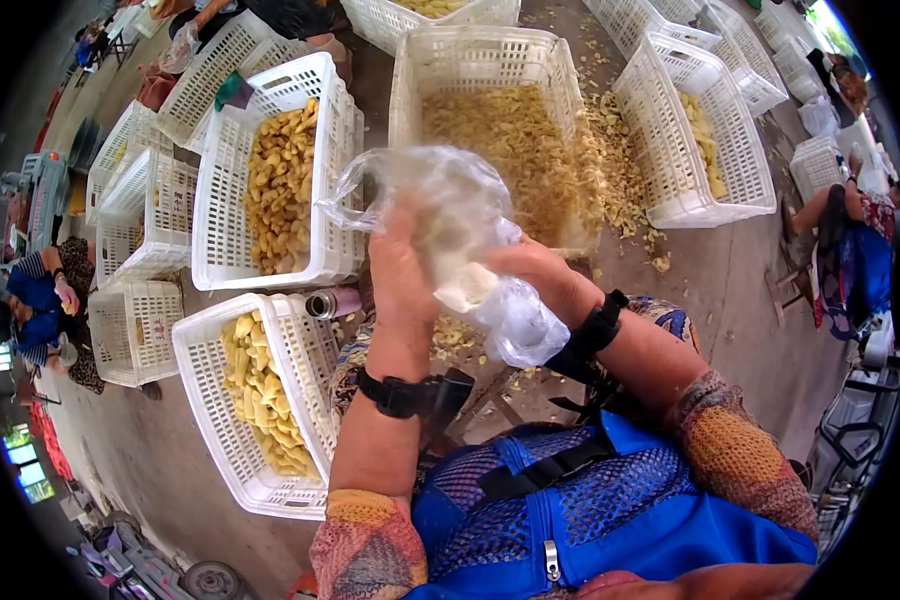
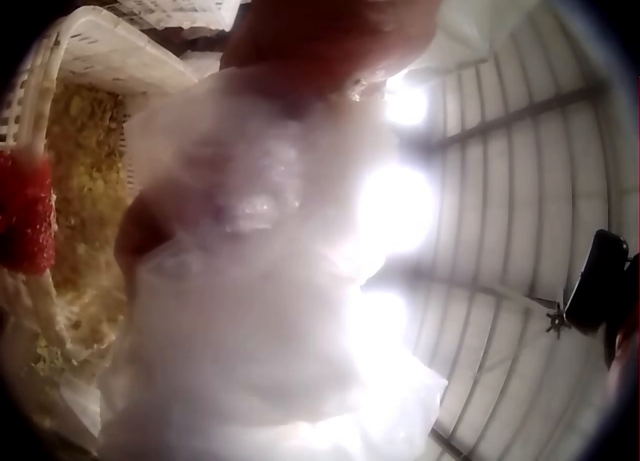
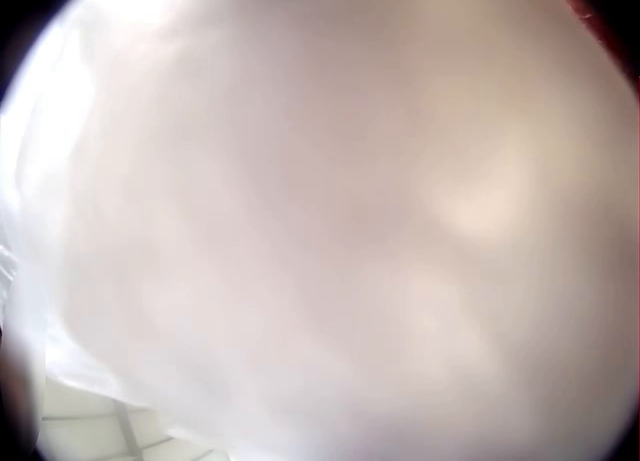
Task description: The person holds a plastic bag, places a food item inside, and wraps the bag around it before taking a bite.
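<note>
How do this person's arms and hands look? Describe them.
Left sleeve and right sleeve look knitted, patterned in orange, pink and grey. A black left wrist strap carries a dark blocky piece; the right wrist strap is black. Left hand and right hand look gloveless.

I log one grey-brown floor (image 1: pixel 735 270). Standing directly on it, I count several white perforated plastic crates (image 1: pixel 225 185). Item: loose yellow-brown scraps (image 1: pixel 622 165), scattered beside the central crate (image 1: pixel 406 115).
</note>
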A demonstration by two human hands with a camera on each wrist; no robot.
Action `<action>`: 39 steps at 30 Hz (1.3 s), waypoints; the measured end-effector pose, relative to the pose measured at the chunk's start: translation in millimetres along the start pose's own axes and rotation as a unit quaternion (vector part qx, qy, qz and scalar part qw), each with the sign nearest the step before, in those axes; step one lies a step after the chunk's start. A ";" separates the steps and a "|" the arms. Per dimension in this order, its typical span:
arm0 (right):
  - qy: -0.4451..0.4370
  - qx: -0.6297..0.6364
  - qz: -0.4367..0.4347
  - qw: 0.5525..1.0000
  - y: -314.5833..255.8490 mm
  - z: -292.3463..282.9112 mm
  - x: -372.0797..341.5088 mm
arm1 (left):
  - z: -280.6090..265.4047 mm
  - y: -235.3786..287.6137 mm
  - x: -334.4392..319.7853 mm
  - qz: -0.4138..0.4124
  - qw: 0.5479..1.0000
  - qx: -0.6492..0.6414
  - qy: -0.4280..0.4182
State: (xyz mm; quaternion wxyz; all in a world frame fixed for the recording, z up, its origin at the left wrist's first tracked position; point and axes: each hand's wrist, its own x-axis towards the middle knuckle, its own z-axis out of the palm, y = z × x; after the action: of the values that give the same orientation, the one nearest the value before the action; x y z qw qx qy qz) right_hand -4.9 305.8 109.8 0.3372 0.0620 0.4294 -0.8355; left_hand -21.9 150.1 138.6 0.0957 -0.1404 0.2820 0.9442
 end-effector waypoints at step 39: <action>-0.534 -0.064 -0.187 0.822 -37.3 85.4 -78.1 | -10.0 10.5 8.3 -0.032 0.996 -0.052 0.063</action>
State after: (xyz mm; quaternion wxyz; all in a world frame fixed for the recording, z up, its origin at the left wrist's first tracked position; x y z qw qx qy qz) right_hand 47.7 295.8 219.0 0.3543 -0.4969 0.2386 -0.7554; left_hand -30.3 136.7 133.3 0.1003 -0.2132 0.2338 0.9433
